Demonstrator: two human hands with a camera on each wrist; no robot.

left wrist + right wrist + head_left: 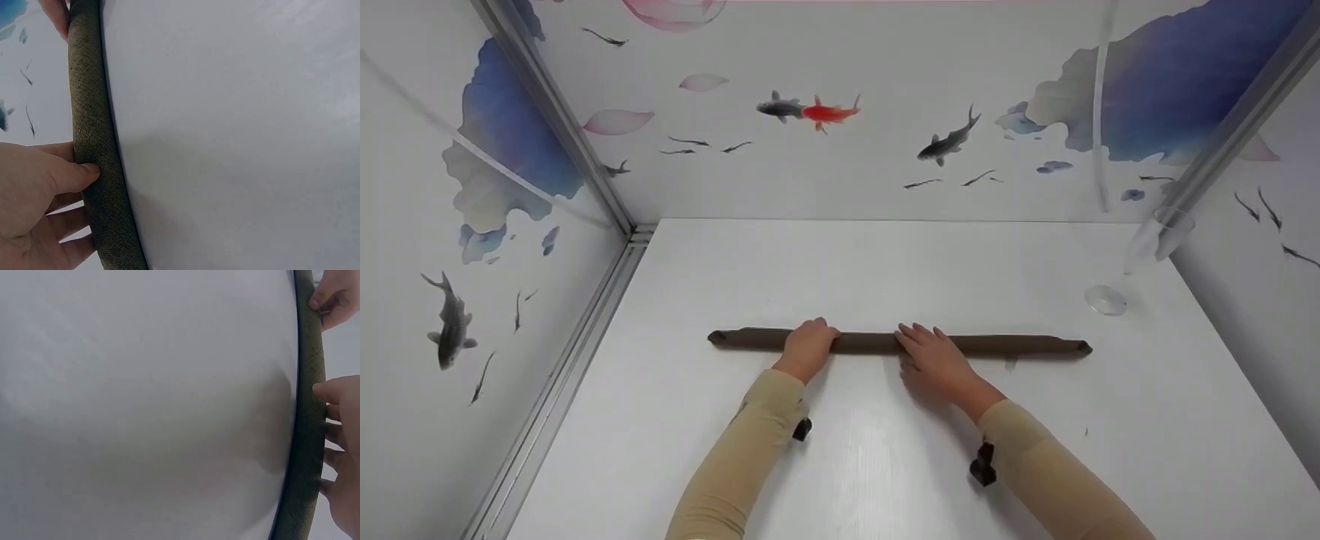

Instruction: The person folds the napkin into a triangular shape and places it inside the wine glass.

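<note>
A dark brown woven cloth (870, 343), rolled into a long narrow tube, lies crosswise on the white table, its ends tapering to folded points. My left hand (808, 351) grips it left of its middle. The thumb shows on the near side in the left wrist view, and the fingers pass behind the roll. Right of the middle, my right hand (936, 361) holds it more loosely, fingers spread across it toward the far side. Its thumb (329, 389) touches the near side in the right wrist view. The fingertips are partly hidden behind the roll.
A clear stemmed glass stands at the back right, its round base (1105, 301) on the white table (840, 277). Printed panels with fish enclose the back and sides. A metal rail (562, 382) runs along the left edge.
</note>
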